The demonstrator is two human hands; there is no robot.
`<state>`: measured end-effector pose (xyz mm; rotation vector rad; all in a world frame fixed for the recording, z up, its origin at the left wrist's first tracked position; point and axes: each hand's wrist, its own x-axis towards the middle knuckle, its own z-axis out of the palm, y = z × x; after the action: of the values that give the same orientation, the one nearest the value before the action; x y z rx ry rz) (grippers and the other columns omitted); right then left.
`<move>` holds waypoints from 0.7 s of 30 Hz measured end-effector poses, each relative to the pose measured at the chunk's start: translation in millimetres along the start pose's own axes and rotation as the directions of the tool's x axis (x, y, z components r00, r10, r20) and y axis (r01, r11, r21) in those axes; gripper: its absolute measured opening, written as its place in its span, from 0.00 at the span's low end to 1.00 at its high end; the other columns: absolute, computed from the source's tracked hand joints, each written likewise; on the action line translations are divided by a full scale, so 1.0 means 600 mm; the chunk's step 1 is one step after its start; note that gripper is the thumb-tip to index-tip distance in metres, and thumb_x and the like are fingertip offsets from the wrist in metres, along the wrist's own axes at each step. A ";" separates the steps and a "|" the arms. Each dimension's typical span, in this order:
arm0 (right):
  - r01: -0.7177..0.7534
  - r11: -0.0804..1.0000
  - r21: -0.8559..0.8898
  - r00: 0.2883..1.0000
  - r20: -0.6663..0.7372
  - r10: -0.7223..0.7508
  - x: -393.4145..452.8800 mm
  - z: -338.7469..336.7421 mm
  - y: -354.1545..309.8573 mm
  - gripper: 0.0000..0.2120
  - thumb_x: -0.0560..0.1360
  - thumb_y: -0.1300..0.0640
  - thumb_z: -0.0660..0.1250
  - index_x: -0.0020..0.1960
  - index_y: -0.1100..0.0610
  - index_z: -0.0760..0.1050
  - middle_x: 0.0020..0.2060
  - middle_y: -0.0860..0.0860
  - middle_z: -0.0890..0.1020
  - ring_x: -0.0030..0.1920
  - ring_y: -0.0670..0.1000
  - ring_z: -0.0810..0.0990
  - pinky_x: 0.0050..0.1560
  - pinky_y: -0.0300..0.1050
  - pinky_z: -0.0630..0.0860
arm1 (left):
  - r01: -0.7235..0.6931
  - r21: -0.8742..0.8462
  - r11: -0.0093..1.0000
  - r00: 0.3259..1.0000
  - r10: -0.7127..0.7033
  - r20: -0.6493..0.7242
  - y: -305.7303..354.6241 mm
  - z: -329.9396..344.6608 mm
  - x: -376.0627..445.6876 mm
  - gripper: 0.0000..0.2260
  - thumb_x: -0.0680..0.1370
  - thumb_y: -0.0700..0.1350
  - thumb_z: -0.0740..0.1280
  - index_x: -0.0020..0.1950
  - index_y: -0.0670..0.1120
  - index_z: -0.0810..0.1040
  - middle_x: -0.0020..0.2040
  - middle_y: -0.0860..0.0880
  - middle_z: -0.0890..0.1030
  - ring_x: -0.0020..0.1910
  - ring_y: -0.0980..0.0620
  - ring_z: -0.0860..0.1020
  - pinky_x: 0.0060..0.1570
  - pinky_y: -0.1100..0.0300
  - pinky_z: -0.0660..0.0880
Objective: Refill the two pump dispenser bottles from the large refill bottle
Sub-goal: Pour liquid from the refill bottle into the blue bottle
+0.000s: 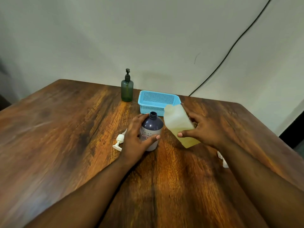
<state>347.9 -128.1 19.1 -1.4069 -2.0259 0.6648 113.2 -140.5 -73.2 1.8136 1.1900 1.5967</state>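
My left hand [137,139] grips a dark purple dispenser bottle [152,127] that stands upright on the table with its neck uncovered. Its white pump head [119,140] lies on the wood just left of that hand. My right hand [200,129] holds the large translucent refill bottle [178,125], which holds yellowish liquid and is lifted and tilted, its top leaning left toward the purple bottle. A green dispenser bottle [127,90] with a black pump stands at the far edge of the table.
A light blue perforated basket [158,101] sits behind the two held bottles. Something small and white [222,159] lies on the wooden table [65,129] beside my right forearm. A black cable [230,48] runs down the wall at the right.
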 end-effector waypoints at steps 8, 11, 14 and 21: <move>0.054 0.974 -0.221 0.986 0.167 -0.017 0.036 -0.037 0.000 0.39 0.68 0.48 0.76 0.73 0.43 0.61 0.61 0.44 0.70 0.60 0.50 0.72 0.50 0.36 0.74 | -0.013 0.005 1.000 0.999 0.012 0.044 0.005 -0.006 0.005 0.33 0.71 0.48 0.77 0.72 0.58 0.66 0.63 0.76 0.67 0.65 0.66 0.70 0.62 0.53 0.76; 0.125 0.954 -0.271 0.977 0.204 -0.070 0.045 -0.044 -0.006 0.43 0.65 0.41 0.74 0.75 0.42 0.59 0.68 0.45 0.69 0.64 0.50 0.70 0.59 0.44 0.76 | -0.011 -0.002 1.000 0.999 0.011 0.051 0.003 -0.008 0.006 0.33 0.71 0.49 0.77 0.73 0.56 0.68 0.65 0.69 0.69 0.66 0.61 0.71 0.62 0.50 0.76; 0.184 0.935 -0.305 0.970 0.213 -0.122 0.055 -0.047 -0.014 0.44 0.69 0.44 0.75 0.77 0.43 0.55 0.71 0.46 0.67 0.65 0.47 0.68 0.57 0.34 0.72 | -0.016 -0.013 1.000 0.998 0.017 0.057 0.003 -0.010 0.007 0.33 0.71 0.49 0.76 0.74 0.53 0.68 0.67 0.61 0.71 0.67 0.58 0.71 0.61 0.50 0.76; 0.232 0.894 -0.383 0.956 0.261 -0.136 0.074 -0.054 -0.031 0.47 0.64 0.37 0.70 0.77 0.41 0.52 0.74 0.44 0.63 0.66 0.48 0.69 0.51 0.28 0.69 | -0.003 -0.033 0.999 0.998 0.006 0.068 0.003 -0.012 0.009 0.33 0.71 0.46 0.77 0.74 0.55 0.67 0.67 0.59 0.71 0.67 0.61 0.70 0.62 0.61 0.74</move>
<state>346.2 -90.0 62.9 -1.3823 -2.5607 0.3372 106.5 -138.7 -67.3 1.8357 1.1234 1.5356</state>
